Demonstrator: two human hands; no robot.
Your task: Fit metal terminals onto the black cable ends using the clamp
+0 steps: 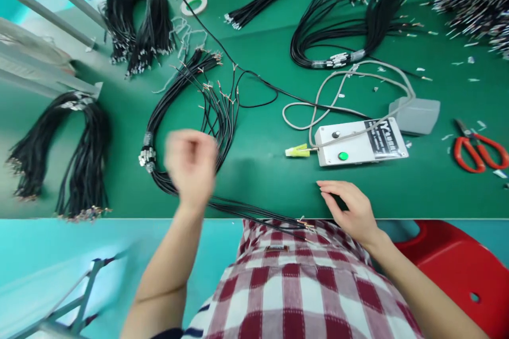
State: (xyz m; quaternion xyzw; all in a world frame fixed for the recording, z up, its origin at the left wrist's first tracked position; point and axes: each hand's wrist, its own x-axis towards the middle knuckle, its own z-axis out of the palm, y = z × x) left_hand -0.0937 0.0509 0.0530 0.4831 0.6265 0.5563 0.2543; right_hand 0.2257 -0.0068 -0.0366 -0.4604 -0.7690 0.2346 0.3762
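Observation:
My left hand (191, 164) is smeared by motion above a looped bundle of black cables (159, 108). Its fingers look curled, and whether they hold anything does not show. White connectors (147, 156) sit on the bundle's left side, and stripped copper ends show at its loose tips. My right hand (350, 206) hovers near the table's front edge, thumb and index tips pinched together with nothing visible between them. Beyond it lies a white control box (358, 156) with a green button and a knob. A yellow-sleeved tip (297, 151) points left from the box.
Red-handled cutters (469, 154) lie at the right, near a grey block (415, 115). Other cable bundles (137, 21) lie around the green table (262, 175). A tape roll (194, 5) is at the back. A red chair (457, 265) stands at the lower right.

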